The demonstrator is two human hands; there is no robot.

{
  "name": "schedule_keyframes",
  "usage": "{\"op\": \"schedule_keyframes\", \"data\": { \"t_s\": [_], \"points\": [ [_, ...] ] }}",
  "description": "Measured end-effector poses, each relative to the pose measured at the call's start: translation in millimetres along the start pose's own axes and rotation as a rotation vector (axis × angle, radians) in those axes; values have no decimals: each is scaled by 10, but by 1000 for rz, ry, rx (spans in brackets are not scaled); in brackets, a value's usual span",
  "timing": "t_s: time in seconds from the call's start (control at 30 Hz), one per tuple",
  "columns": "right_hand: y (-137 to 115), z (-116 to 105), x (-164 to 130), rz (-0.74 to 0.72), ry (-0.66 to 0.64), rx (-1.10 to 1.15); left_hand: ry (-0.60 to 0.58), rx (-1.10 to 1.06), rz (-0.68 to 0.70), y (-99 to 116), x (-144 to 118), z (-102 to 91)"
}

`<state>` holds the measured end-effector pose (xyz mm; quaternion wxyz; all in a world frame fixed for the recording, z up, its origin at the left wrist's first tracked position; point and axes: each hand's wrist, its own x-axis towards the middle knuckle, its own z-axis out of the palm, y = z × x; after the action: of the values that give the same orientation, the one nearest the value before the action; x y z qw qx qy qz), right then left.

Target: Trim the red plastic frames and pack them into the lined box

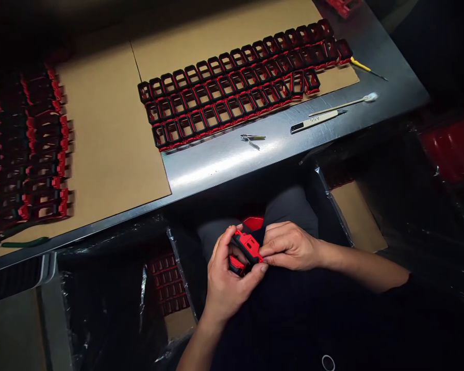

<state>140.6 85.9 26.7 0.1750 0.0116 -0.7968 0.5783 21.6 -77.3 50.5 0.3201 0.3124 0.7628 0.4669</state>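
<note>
A red and black plastic frame [250, 245] is held over my lap, below the table's front edge. My left hand [226, 278] wraps round it from the left, thumb along its lower side. From the right, my right hand [290, 246] pinches the frame's lower right corner between thumb and fingers. Whether a small thing is also in that pinch I cannot tell. On the table, rows of similar red and black frames [220, 116] stand side by side on cardboard [112, 139].
Nippers [252, 139], a knife [317, 121], a cotton-tipped stick [344, 105] and a yellow-handled tool [361, 65] lie toward the right. More frames [42, 149] stand at left by a green-handled tool [25, 242]. Boxes with dark plastic liners [112, 288] flank my legs.
</note>
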Motion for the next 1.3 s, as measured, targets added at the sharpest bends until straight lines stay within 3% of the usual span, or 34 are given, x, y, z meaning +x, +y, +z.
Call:
{"op": "schedule_keyframes", "data": {
  "t_s": [0.23, 0.3, 0.43, 0.53, 0.73, 1.1, 1.3],
  "points": [
    [-1, -31, -4, 9, -48, -6, 60, 174, 244, -44, 18, 22],
    [-21, -79, -8, 130, -79, 104, 71, 215, 325, -55, 29, 21],
    [-87, -147, 11, 506, -39, 490, 66, 261, 430, -84, 48, 24],
    [-139, -111, 65, 648, -33, 582, 46, 295, 465, -100, 53, 33],
    [-144, 2, 137, 717, -13, 692, 64, 337, 437, -80, 33, 36],
    [150, 113, 45, 869, -79, 1463, 120, 276, 432, -123, -5, 39],
    [253, 177, 8, 871, -162, 1628, 211, 386, 579, -107, 50, 29]
  ]
}}
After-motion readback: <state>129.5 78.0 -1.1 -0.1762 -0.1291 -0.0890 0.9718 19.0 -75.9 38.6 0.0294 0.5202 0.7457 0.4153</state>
